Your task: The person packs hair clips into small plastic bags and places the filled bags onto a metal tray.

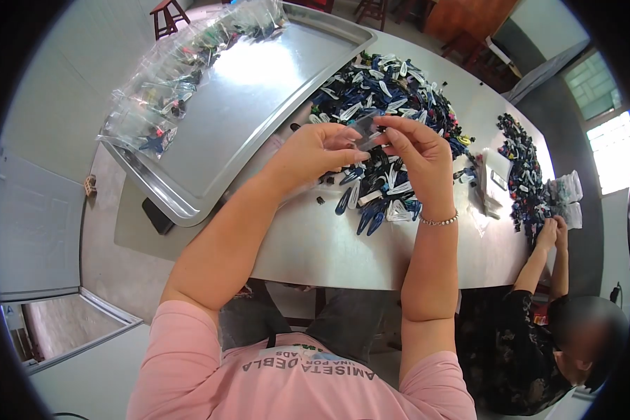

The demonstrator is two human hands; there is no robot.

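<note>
Head view: left hand [315, 150] and right hand [416, 150] both pinch a small clear bag [366, 129] between their fingertips, above the clips [385, 105] on the table [329, 245].

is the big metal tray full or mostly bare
Mostly bare: the metal tray shows open shiny surface, with filled clear bags heaped only along its far edge.

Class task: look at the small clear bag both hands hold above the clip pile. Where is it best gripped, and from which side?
Probably by its upper edge, from the two sides. The small clear bag is thin, limp film, so the left hand and right hand pinching opposite edges keep it taut above the clip pile.
</note>
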